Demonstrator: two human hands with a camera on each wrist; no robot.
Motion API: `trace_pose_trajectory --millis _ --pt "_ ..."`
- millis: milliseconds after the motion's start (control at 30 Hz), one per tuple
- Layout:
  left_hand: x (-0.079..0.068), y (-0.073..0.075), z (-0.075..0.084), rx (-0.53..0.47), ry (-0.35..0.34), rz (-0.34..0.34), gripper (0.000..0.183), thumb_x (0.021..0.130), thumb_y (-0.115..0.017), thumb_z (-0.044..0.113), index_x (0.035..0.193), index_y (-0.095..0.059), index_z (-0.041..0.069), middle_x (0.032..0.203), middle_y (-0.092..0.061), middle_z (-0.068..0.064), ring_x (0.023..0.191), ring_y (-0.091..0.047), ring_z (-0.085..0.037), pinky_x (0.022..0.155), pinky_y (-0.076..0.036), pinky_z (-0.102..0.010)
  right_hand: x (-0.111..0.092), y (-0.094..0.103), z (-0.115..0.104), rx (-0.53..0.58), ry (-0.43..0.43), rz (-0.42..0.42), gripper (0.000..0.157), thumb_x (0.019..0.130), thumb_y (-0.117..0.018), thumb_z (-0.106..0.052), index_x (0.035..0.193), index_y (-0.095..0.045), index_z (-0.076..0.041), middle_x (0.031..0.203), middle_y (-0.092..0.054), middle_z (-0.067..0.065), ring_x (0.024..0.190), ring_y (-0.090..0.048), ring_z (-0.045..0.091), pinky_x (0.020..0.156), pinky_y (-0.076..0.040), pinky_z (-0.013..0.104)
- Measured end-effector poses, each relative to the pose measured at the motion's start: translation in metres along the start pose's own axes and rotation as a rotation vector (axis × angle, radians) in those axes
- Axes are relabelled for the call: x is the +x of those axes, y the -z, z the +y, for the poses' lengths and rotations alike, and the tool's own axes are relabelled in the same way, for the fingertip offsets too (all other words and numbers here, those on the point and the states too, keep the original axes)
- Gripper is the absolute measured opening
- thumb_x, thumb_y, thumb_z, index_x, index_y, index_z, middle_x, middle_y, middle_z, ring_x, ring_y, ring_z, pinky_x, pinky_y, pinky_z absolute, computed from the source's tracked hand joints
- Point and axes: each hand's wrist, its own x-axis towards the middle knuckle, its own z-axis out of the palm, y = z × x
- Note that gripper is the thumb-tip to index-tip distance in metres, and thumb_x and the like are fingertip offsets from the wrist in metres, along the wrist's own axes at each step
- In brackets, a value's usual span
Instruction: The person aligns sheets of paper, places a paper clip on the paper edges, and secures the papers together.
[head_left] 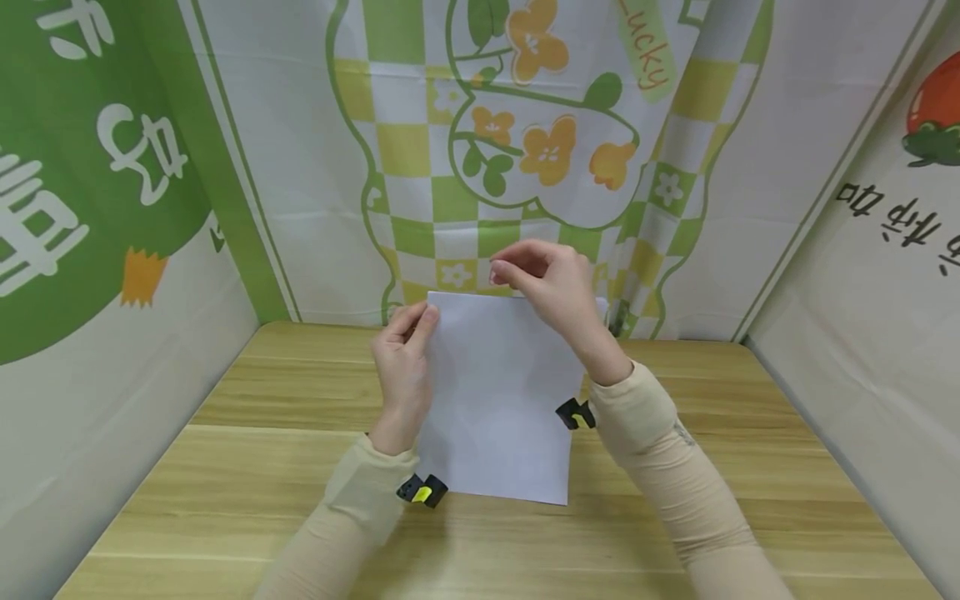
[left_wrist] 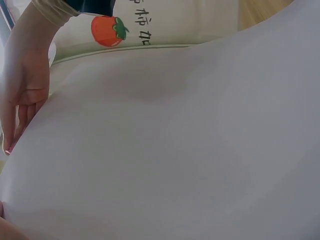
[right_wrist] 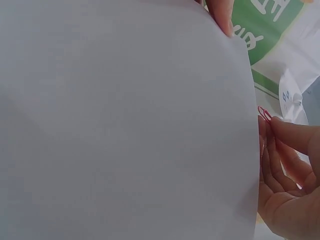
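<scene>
White paper [head_left: 498, 400] stands tilted above the table, its upper edge towards the back wall. My left hand [head_left: 403, 358] pinches it at the upper left corner, thumb on the near face. Over the top edge, my right hand [head_left: 558, 287] pinches a small red paper clip [right_wrist: 265, 114] between thumb and fingertips. The clip lies just beside the paper's edge in the right wrist view; whether it touches cannot be told. Paper fills most of both wrist views and hides part of the right hand's fingers in the right wrist view.
The wooden table [head_left: 285, 492] extends around the paper. Behind it hangs a printed cloth [head_left: 405, 150] with flowers and checks, and printed cloth walls close both sides. A black and yellow wrist mount [head_left: 422, 492] sits at the left cuff, another mount [head_left: 575, 414] at the right.
</scene>
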Motion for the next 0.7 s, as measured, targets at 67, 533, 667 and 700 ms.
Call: trace_pose_trajectory --millis 67,533,667,700 --pt "-0.001 -0.001 0.000 0.004 0.005 0.002 0.026 0.083 -0.065 -0.008 0.079 -0.074 0.016 0.076 -0.062 0.006 0.078 -0.052 -0.007 0.070 -0.046 -0.015 0.000 -0.001 -0.002 0.009 0.001 -0.004 0.014 0.086 -0.070 -0.022 0.092 -0.073 -0.009 0.080 -0.072 0.003 0.070 -0.067 0.012 0.066 -0.054 0.026" --pt "-0.002 -0.004 0.001 0.012 0.014 0.001 0.020 0.084 -0.066 -0.006 0.082 -0.074 0.013 0.077 -0.063 0.005 0.078 -0.054 -0.008 0.071 -0.047 -0.016 0.001 -0.014 -0.006 0.069 0.008 -0.015 0.012 0.087 -0.069 -0.018 0.092 -0.072 -0.008 0.081 -0.071 0.005 0.073 -0.069 0.017 0.069 -0.055 0.026" --pt "-0.003 -0.004 0.002 0.014 0.016 -0.001 0.019 0.084 -0.066 -0.005 0.083 -0.074 0.012 0.077 -0.063 0.005 0.079 -0.054 -0.008 0.072 -0.047 -0.016 0.001 -0.016 -0.007 0.058 0.021 -0.007 0.012 0.086 -0.070 -0.019 0.091 -0.072 -0.008 0.080 -0.072 0.006 0.073 -0.069 0.019 0.068 -0.055 0.026" --pt "-0.003 -0.004 0.002 0.018 0.017 0.000 0.019 0.084 -0.066 -0.005 0.083 -0.074 0.012 0.078 -0.064 0.005 0.079 -0.054 -0.008 0.072 -0.047 -0.016 0.001 -0.016 -0.008 0.056 0.023 -0.005 0.012 0.086 -0.070 -0.019 0.091 -0.072 -0.008 0.080 -0.072 0.006 0.072 -0.069 0.019 0.068 -0.055 0.026"
